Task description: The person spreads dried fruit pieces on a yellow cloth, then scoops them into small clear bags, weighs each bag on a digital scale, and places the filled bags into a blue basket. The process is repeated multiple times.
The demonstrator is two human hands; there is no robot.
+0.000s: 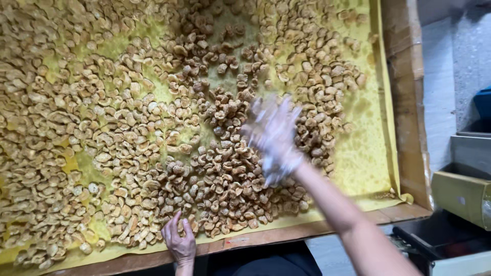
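Note:
A big wooden tray (pixel 409 92) lined with yellow paper (pixel 365 153) holds a wide spread of light brown fried snack pieces (pixel 128 128). My right hand (pixel 273 135), in a thin clear glove and blurred by motion, hovers with fingers apart over the pieces right of the middle. My left hand (pixel 179 240) is bare and rests at the tray's near edge, fingertips touching the pieces there. Neither hand visibly holds anything.
Beyond the tray's right wooden rim are a grey wall (pixel 450 66), a yellowish box-shaped object (pixel 463 197) and dark metal equipment (pixel 440 235). Bare yellow paper shows along the tray's right side and near corner.

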